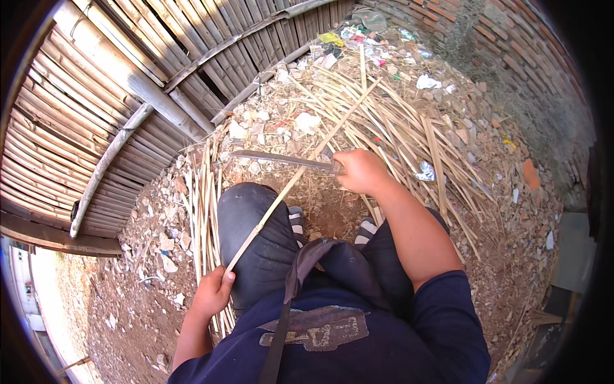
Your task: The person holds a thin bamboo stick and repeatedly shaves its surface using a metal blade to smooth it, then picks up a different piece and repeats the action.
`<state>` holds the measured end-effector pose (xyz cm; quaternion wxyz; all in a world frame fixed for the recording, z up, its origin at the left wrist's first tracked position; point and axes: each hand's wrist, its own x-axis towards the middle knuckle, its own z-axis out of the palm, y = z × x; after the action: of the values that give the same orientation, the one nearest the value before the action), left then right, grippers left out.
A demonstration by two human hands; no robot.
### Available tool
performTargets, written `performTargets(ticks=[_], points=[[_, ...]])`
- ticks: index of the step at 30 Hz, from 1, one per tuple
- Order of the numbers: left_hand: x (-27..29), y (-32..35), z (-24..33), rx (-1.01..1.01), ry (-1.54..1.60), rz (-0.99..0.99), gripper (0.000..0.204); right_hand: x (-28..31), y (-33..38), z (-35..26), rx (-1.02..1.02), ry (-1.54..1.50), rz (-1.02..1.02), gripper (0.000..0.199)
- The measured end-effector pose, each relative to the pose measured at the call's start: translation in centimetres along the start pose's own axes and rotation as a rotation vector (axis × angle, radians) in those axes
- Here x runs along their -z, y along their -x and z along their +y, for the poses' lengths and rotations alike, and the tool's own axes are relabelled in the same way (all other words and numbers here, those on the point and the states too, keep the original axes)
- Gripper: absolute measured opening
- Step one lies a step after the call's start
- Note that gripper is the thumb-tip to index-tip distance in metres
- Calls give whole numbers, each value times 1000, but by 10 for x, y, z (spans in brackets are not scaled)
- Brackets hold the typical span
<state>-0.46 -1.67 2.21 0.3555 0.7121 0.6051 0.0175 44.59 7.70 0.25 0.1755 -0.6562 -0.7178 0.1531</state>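
Observation:
A long, pale bamboo strip [262, 221] slants up and to the right from my left hand [214, 292], which is closed round its near end. It passes over my left knee. My right hand [362, 171] grips the handle of a large knife [272, 157], its long blade pointing left. Blade and strip cross a little to the left of my right fist, and the blade seems to touch the strip there. The strip's far end lies over a loose heap of bamboo strips [409, 144] in front of me.
More bamboo strips [206, 217] lie beside my left knee. A bamboo slat wall [57, 128] curves along the left, and a brick wall [511, 57] stands at the far right. Stones, rubble and scraps of litter [428, 82] cover the dirt ground [131, 288].

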Motion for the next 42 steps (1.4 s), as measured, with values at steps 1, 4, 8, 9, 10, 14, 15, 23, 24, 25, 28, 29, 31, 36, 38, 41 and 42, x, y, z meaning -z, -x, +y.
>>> performTargets(ticks=[1, 4, 8, 9, 10, 14, 15, 23, 24, 25, 28, 29, 31, 36, 38, 41, 42], points=[[-1, -1, -3, -27, -10, 12, 48, 1, 1, -4, -10, 7, -33, 27], [-8, -4, -12, -67, -5, 47, 48, 5, 0, -24, 4, 39, -113, 28], [-5, -13, -8, -79, 64, 4, 49, -16, -15, 10, -113, -241, -132, 36], [-5, -13, -8, -93, 54, 7, 49, -14, -17, 16, -220, -278, -113, 39], [-4, -13, -8, -97, 56, 5, 49, -13, -16, 19, -223, -275, -111, 39], [-1, -12, -18, -85, 69, -26, 50, 3, -10, -14, -249, -186, -84, 36], [-1, -12, -20, -76, 68, -41, 50, -1, -7, -20, -148, -54, -120, 41], [-1, -17, -17, -100, 67, -39, 53, -15, -20, 33, -264, -69, -48, 29], [-1, -16, -18, -103, 44, -35, 53, -15, -18, 28, -235, 39, -82, 28], [4, -15, -18, -88, 15, -42, 54, -15, -17, 22, -222, 59, -96, 28], [10, -16, -10, -78, 21, -59, 55, -10, -8, -15, -87, 78, -112, 30], [9, -18, -14, -82, 32, -64, 54, -1, -3, -28, -52, 85, -87, 30], [5, -22, -26, -92, 83, -71, 54, 0, -5, -18, -27, 52, -59, 29], [7, -23, -18, -111, 147, -96, 53, 4, -11, 24, -266, -159, 79, 29], [8, -21, -14, -87, 131, -107, 53, 7, -13, 17, -322, -125, 25, 29], [7, -22, -18, -78, 192, -121, 53, 0, -5, -12, -153, -54, -5, 32], [6, -21, -21, -71, 193, -122, 53, -2, -3, -24, -19, 2, -28, 35]])
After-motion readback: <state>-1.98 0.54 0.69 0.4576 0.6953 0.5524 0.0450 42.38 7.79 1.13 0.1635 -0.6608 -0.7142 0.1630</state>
